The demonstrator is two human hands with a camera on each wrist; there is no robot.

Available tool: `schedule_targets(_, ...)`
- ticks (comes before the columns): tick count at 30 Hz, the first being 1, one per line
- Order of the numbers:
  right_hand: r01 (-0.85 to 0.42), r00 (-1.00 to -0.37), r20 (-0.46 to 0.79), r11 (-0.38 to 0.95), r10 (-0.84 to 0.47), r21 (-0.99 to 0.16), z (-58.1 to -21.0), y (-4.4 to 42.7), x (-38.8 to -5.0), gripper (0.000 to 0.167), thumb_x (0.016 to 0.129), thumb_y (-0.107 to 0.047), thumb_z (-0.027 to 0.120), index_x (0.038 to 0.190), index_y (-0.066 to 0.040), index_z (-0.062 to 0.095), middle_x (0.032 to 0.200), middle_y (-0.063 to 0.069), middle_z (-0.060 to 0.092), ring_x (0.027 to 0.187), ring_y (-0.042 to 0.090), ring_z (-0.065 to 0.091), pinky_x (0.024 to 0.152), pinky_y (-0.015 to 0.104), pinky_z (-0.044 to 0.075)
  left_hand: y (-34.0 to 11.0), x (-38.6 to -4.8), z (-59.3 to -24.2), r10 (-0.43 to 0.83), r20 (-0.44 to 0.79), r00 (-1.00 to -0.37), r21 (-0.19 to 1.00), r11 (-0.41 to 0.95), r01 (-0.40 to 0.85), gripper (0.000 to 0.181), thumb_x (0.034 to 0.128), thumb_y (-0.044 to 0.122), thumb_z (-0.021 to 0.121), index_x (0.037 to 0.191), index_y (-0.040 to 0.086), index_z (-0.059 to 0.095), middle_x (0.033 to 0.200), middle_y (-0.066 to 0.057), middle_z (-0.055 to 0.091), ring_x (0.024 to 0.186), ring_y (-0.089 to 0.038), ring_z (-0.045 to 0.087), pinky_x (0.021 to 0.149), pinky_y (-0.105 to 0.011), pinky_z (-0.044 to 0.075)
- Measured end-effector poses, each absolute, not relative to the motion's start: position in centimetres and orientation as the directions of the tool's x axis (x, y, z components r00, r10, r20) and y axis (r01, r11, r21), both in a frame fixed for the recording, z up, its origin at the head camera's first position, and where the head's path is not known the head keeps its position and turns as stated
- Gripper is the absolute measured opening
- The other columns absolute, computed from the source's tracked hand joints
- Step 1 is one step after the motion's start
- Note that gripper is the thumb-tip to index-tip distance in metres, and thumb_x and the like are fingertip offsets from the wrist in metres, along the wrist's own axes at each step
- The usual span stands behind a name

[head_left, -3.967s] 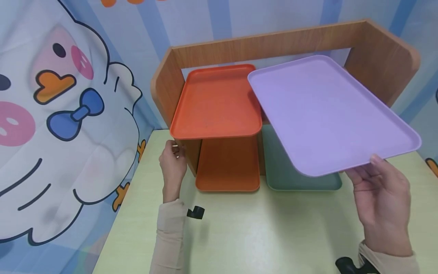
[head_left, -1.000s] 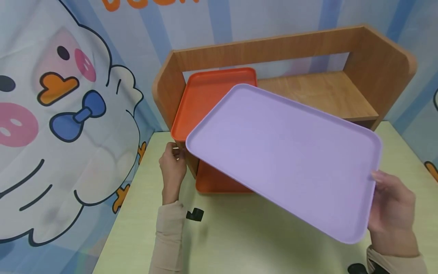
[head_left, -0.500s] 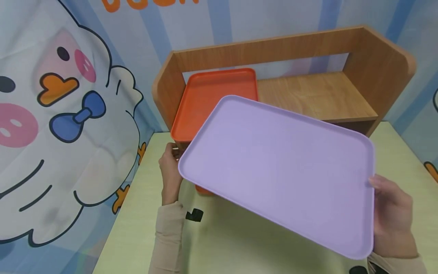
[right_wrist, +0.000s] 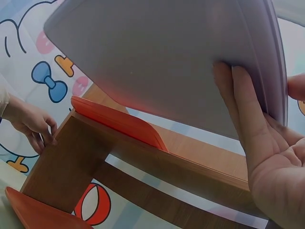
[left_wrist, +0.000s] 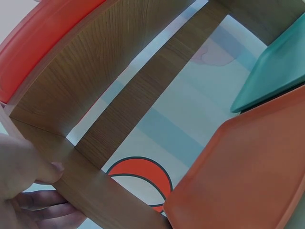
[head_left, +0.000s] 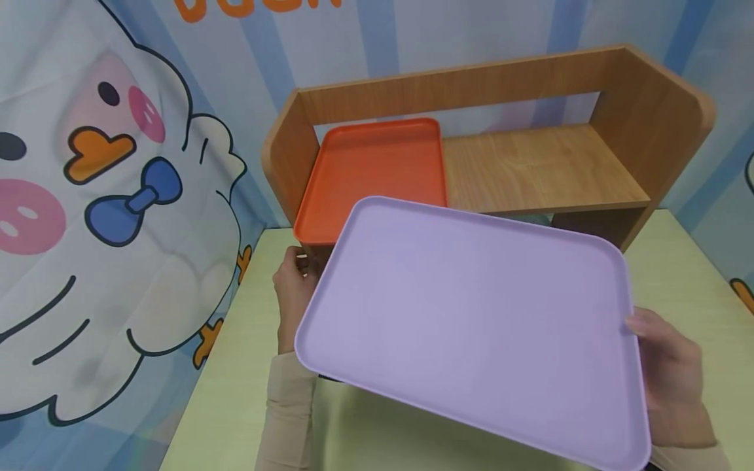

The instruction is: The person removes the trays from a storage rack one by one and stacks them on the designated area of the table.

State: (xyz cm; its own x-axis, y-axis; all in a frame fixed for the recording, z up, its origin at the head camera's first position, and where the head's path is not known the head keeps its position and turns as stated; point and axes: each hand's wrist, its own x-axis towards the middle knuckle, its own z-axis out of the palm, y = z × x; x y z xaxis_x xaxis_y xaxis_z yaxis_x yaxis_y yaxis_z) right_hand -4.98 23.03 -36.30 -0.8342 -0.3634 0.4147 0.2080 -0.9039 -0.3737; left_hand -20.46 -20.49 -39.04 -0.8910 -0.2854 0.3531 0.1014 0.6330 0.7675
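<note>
My right hand [head_left: 671,373] holds a lilac rectangular tray [head_left: 465,320] by its right edge, thumb on the rim and fingers flat against the underside [right_wrist: 157,62]. The tray hangs tilted in the air in front of a two-level wooden shelf [head_left: 548,167]. At the shelf's left end, my left hand [head_left: 291,281] grips the side panel [left_wrist: 90,186], thumb inside and fingers outside. An orange-red tray [head_left: 377,170] lies on the left of the upper level. Below, in the left wrist view, are another orange tray [left_wrist: 243,162] and a green tray [left_wrist: 279,62].
The shelf stands on a pale yellow-green table [head_left: 224,366] against a blue striped cloth [head_left: 465,33] with a printed duck [head_left: 159,281]. Bare wood shows on the upper level's right half. The lilac tray hides most of the lower level in the head view.
My right hand has swung the lilac tray away from the shelf's upper right, turning it and lowering it toward me. My left hand has stayed at the side panel.
</note>
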Motion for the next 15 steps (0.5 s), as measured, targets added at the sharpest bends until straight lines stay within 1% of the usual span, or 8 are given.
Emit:
schedule_targets(4, 0.228, -0.812, 0.413, -0.875, -0.412, -0.426, -36.30, 23.12, -4.93, 0.069, 0.097, -0.014, -0.003, 0.113, 0.011, 0.059, 0.111, 0.027, 0.065, 0.098, 0.039, 0.067, 0.081, 0.047, 0.054, -20.54, -20.52, -39.15, -0.293, 0.333, -0.896, 0.781, 0.618, 0.088, 0.017, 0.0936, 0.016, 0.058, 0.109, 0.010, 0.059, 0.098, -0.014, 0.070, 0.091, -0.027, 0.067, 0.080, -0.046, 0.053)
schedule_targets(9, 0.219, -0.811, 0.396, -0.851, -0.430, -0.477, -36.32, 23.31, -4.89, 0.073, 0.096, -0.014, -0.007, 0.112, 0.010, 0.060, 0.108, 0.025, 0.067, 0.095, 0.037, 0.068, 0.080, 0.045, 0.055, -20.51, -20.65, -39.15, -0.299, 0.332, -0.895, 0.784, 0.615, 0.085, 0.017, 0.0931, 0.014, 0.056, 0.109, 0.009, 0.059, 0.097, -0.013, 0.069, 0.089, -0.027, 0.067, 0.079, -0.045, 0.053)
schedule_targets(13, 0.226, -0.785, 0.410, -0.832, -0.463, -0.506, -36.41, 23.41, -4.94, 0.072, 0.095, -0.014, -0.008, 0.112, 0.009, 0.059, 0.109, 0.024, 0.066, 0.096, 0.036, 0.068, 0.081, 0.044, 0.055, -20.39, -20.62, -39.04, -0.304, 0.332, -0.893, 0.778, 0.623, 0.077, 0.018, 0.0934, 0.012, 0.055, 0.110, 0.008, 0.058, 0.099, -0.014, 0.069, 0.091, -0.028, 0.067, 0.080, -0.045, 0.053)
schedule_targets(15, 0.223, -0.783, 0.406, -0.821, -0.472, -0.525, -36.45, 23.51, -4.93, 0.074, 0.094, -0.013, -0.010, 0.111, 0.008, 0.059, 0.109, 0.024, 0.067, 0.096, 0.035, 0.068, 0.081, 0.043, 0.055, -20.31, -20.53, -38.91, -0.304, 0.339, -0.890, 0.773, 0.630, 0.079, 0.018, 0.0934, 0.013, 0.055, 0.110, 0.007, 0.058, 0.100, -0.016, 0.069, 0.092, -0.029, 0.067, 0.081, -0.045, 0.053)
